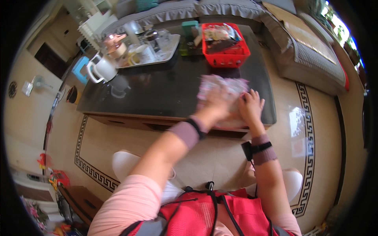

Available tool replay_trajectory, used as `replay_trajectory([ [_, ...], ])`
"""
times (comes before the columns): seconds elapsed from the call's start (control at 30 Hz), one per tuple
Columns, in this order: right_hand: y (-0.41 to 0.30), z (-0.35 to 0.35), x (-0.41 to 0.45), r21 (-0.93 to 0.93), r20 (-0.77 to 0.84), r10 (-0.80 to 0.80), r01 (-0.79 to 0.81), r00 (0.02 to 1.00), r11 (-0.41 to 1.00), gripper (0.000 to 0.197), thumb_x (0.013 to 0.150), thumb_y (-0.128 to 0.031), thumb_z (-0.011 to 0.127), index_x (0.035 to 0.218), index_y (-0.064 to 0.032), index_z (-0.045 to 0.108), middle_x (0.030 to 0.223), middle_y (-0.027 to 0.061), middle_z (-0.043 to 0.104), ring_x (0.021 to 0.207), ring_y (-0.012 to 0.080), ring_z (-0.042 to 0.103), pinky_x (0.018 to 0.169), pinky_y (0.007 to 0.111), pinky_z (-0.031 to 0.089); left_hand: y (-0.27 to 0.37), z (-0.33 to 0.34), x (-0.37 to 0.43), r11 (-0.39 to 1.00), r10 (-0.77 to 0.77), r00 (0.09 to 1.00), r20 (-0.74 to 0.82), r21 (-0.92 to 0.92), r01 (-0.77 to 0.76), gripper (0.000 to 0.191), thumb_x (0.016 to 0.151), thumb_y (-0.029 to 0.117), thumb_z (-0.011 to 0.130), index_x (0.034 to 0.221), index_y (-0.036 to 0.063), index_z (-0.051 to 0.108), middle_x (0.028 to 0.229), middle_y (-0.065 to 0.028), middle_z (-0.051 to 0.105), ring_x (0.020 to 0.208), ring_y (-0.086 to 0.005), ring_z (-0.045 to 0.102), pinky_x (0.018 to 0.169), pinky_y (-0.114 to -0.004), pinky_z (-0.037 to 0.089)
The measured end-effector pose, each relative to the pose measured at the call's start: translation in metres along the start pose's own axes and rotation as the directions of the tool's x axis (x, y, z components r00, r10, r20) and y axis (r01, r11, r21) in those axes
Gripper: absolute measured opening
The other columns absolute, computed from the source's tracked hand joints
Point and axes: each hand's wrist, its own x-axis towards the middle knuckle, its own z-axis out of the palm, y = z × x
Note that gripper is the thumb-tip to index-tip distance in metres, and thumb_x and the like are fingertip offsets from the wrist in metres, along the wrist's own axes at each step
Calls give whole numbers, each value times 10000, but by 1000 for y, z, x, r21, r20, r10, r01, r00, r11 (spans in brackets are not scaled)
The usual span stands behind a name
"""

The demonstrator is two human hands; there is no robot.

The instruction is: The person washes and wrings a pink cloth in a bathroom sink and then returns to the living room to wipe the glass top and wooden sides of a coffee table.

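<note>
A pink and white patterned cloth (208,81) lies at the near right part of the dark coffee table (153,94). My left hand (218,100) rests on the cloth, blurred, so its fingers are hard to make out. My right hand (252,106) is at the cloth's right edge, thumb and fingers by a pinkish edge of it; whether they pinch it does not show clearly. Part of the cloth hangs near the table's front edge, below my hands.
Beyond the cloth stands a red plastic basket (227,60) with packets in it. A white tray (174,48) holds cups and glassware, a white electric kettle (104,69) beside it. A green box (190,26) stands at the back, before a grey sofa (168,10).
</note>
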Motion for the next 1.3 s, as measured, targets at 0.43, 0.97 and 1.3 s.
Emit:
replay_trajectory([
  [0.43, 0, -20, 2, -362, 106, 284, -229, 953, 904, 577, 892, -495, 464, 1343, -138, 433, 1429, 215, 336, 1351, 417, 243, 1089, 568, 147, -163, -2, -16, 928, -227, 894, 387, -193, 319, 909, 761, 740, 450, 1478, 266, 152, 1550, -127, 28, 1412, -383, 7, 1108, -556, 36],
  [0.97, -5, -13, 4, -467, 72, 285, -220, 956, 856, 572, 918, -482, 417, 1364, -124, 398, 1418, 231, 345, 1333, 434, 271, 1067, 590, 180, -413, -3, -252, 287, -922, 206, 329, 221, 932, 977, 723, 838, 353, 1483, 295, 68, 1555, -96, -5, 1422, -343, 37, 1132, -480, 89],
  [1.3, -11, -16, 0, -469, 54, 269, -213, 962, 857, 578, 912, -491, 424, 1340, -102, 432, 1414, 232, 353, 1327, 431, 290, 1056, 598, 198, -245, -23, -167, 702, -698, 585, 413, 230, 674, 880, 816, 683, 428, 1483, 216, 94, 1543, -133, 72, 1395, -415, 100, 1115, -500, 163],
])
